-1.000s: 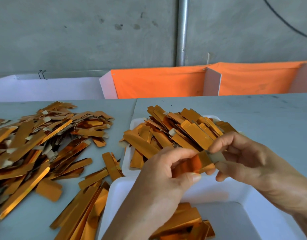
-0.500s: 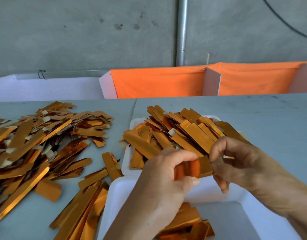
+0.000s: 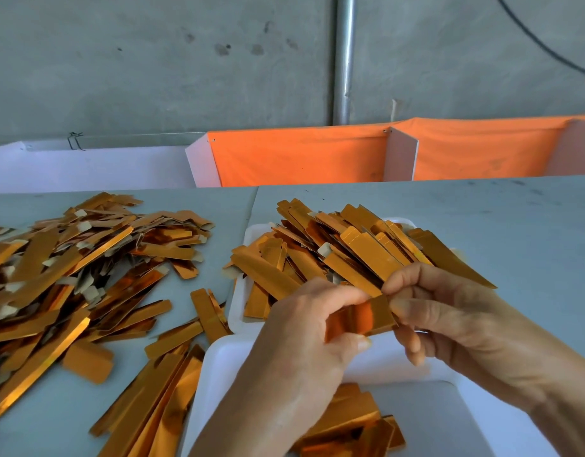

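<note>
Both hands hold one shiny gold foil strip (image 3: 373, 316) above the near white tray (image 3: 377, 361). My left hand (image 3: 304, 344) grips its left part between thumb and curled fingers. My right hand (image 3: 449, 318) pinches its right end with thumb and forefinger. The strip looks folded or bent between the hands; most of its length is hidden by my fingers. A few gold pieces (image 3: 347, 423) lie in the near tray.
A far white tray (image 3: 248, 232) is heaped with gold strips (image 3: 350, 245). A large loose pile of strips (image 3: 73, 265) covers the grey table on the left, with more (image 3: 152, 407) beside the near tray. Orange cloth bins (image 3: 301, 156) stand behind the table.
The visible stretch of strip between my hands has shortened and its grey end has gone out of sight. My right hand has closed in towards my left.
</note>
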A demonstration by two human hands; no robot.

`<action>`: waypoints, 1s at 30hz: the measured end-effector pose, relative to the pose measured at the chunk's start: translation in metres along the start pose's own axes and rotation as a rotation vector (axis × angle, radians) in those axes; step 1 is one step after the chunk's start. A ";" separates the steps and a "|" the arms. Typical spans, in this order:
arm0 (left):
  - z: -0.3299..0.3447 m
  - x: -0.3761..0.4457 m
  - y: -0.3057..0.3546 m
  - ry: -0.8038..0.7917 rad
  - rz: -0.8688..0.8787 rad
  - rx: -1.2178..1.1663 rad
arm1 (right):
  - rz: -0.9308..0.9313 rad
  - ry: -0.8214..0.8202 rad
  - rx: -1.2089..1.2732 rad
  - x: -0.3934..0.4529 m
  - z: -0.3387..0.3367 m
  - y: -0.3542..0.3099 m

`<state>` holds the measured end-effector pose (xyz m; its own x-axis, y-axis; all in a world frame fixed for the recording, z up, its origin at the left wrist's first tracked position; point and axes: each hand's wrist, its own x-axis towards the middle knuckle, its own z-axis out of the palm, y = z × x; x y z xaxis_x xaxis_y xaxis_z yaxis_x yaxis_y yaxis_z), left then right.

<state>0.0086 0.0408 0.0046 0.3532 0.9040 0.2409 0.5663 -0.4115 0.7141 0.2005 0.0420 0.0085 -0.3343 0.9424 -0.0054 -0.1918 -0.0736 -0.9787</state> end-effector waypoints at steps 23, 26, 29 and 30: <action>-0.001 0.000 -0.002 -0.035 0.004 0.056 | 0.069 0.101 -0.210 0.002 0.006 0.001; -0.002 0.000 -0.002 -0.042 -0.003 0.035 | 0.068 0.090 -0.175 0.002 0.005 0.002; -0.002 0.000 -0.003 -0.047 -0.015 0.020 | 0.060 0.079 -0.147 0.002 0.004 0.002; -0.003 0.000 -0.003 -0.051 -0.016 0.016 | 0.061 0.078 -0.138 0.001 0.004 0.002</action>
<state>0.0048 0.0421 0.0046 0.3809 0.9038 0.1952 0.5837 -0.3988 0.7073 0.1959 0.0416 0.0075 -0.2682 0.9604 -0.0759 -0.0428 -0.0906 -0.9950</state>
